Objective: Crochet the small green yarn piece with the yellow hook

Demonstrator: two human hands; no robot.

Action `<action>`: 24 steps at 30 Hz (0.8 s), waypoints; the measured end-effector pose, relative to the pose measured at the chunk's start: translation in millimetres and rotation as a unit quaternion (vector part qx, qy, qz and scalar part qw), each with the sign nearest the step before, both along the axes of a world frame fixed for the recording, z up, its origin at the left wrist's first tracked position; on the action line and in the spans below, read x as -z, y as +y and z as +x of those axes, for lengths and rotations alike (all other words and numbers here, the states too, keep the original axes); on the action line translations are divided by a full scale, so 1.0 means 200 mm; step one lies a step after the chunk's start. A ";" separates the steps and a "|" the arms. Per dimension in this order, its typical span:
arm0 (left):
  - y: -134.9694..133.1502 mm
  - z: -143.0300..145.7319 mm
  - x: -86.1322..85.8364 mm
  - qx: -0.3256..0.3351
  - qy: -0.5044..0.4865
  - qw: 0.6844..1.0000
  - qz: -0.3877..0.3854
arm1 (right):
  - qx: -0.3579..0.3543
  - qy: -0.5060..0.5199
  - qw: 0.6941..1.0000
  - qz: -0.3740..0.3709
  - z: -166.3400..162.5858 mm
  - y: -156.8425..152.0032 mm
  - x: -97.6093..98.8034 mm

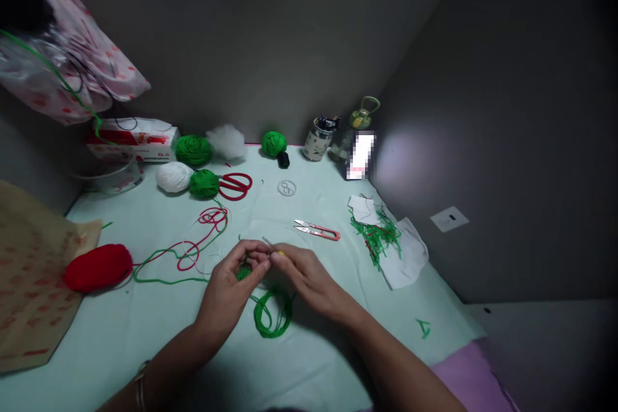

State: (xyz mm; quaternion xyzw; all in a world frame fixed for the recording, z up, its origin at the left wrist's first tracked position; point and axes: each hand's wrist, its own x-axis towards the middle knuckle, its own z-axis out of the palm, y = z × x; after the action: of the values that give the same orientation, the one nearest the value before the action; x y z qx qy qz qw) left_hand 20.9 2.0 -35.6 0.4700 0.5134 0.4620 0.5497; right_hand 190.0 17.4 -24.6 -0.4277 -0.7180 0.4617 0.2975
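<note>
In the head view my hands meet over the near middle of the table. My left hand (226,286) is closed round a small green crochet piece (243,272), mostly hidden by the fingers. A thin crochet hook (268,243) with a bit of yellow handle is pinched in my right hand (309,278), its metal shaft pointing up and left. The fingertips of both hands almost touch. Just below them lies a loose coil of green yarn (273,333), a strand running up towards the hands. Beyond the hands lie orange-handled thread snips (318,230).
At left are a red yarn ball (99,268), tangled red and green strands (188,256), and a paper bag (33,283). Behind stand red-handled scissors (235,187), green yarn balls (193,150), a pen holder (317,141) and a lit phone (361,154). Green scraps (379,238) lie right.
</note>
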 end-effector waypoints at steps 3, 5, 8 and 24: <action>0.02 -0.03 0.02 -0.007 0.009 1.000 0.001 | -0.021 0.008 0.996 -0.086 0.01 0.01 0.01; 0.03 -0.04 0.03 -0.009 0.016 1.000 0.003 | 0.014 0.029 0.995 -0.098 0.02 0.03 0.02; 0.04 -0.05 0.05 -0.008 0.026 1.000 0.006 | 0.057 0.069 0.991 -0.099 0.04 0.05 0.02; 0.03 -0.03 0.07 0.028 0.060 0.998 0.021 | 0.072 0.061 0.989 -0.116 0.04 0.07 0.05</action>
State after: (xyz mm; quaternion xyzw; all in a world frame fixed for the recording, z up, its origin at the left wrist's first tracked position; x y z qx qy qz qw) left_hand 14.9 7.1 -48.8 0.5226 0.5217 0.4282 0.5209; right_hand 197.9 30.8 -35.5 -0.4809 -0.6072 0.5444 0.3220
